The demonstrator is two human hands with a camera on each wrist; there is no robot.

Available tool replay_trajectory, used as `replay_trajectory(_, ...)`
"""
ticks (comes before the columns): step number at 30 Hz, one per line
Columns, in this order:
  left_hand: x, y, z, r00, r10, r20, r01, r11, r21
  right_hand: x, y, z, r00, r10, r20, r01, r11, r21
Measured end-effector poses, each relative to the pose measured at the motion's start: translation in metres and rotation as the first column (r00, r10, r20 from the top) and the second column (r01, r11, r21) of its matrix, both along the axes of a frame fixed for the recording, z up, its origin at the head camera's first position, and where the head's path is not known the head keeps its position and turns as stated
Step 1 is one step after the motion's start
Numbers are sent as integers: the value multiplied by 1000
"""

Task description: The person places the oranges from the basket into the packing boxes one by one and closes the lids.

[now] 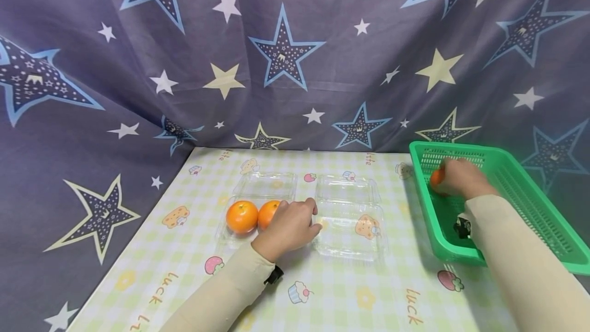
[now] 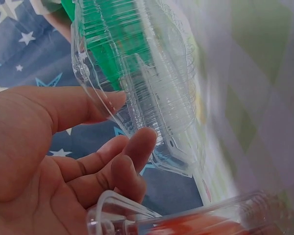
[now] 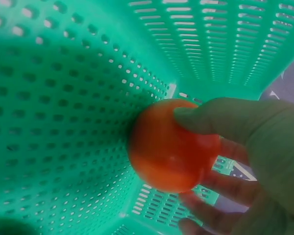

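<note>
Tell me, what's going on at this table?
A person is handling fruit with both bare hands. The right hand grips an orange inside the green basket. Two more oranges sit in the left clear container. The left hand is by the near edge of the right clear container, which stands open; whether it touches that edge is hard to tell.

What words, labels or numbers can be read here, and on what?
"luck": front left of the pale green-checked tablecloth
"luck": its front right
"life": its back left edge
"life": its back right edge
Front-left corner: cut-off lettering, unreadable in full.
No other text readable.
</note>
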State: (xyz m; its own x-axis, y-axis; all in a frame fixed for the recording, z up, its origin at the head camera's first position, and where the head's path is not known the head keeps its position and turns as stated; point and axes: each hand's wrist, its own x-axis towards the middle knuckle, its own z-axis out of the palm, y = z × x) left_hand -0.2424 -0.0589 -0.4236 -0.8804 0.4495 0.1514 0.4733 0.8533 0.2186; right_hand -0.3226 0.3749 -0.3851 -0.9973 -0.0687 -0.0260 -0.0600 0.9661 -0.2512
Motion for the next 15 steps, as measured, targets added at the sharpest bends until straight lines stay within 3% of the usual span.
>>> replay_trajectory(8,0,-1,0,1000,-1,2,1,1000,-4,-1,2,-4,995,-78,62,81,995,-50)
replay_trajectory(15,0,-1,-1,1000,-4,-3,4,1000,-4,-3,3,-5,993,-76,86,82,994,-68)
